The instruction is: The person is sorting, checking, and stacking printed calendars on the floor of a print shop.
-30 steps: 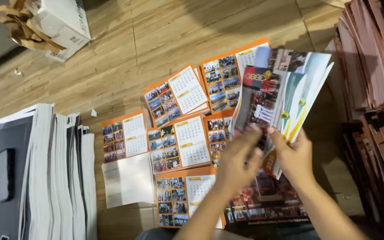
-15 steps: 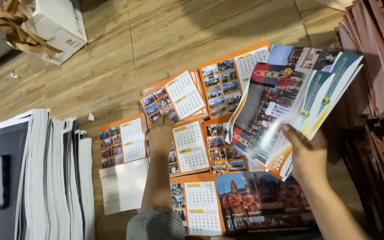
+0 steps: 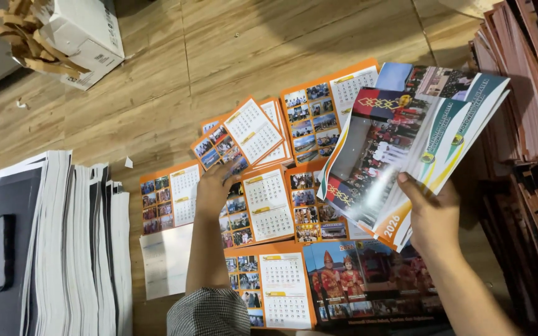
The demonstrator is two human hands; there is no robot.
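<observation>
Collating step: fanned stack of calendar sheets point(image 3: 406, 149) is pinched by right hand point(image 3: 434, 214). Top orange sheet point(image 3: 244, 134) on floor is pinched by left hand point(image 3: 214, 190); a clean single-sheet lift is likely needed.

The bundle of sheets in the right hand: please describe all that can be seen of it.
The bundle of sheets is a fanned sheaf of glossy printed paper with group photographs, a dark red band and green and yellow curves. The right hand grips its lower edge, thumb on top. It is tilted and raised above the orange calendar sheets on the wooden floor, hiding part of them. Its upper right corner reaches toward the brown stacks.
</observation>
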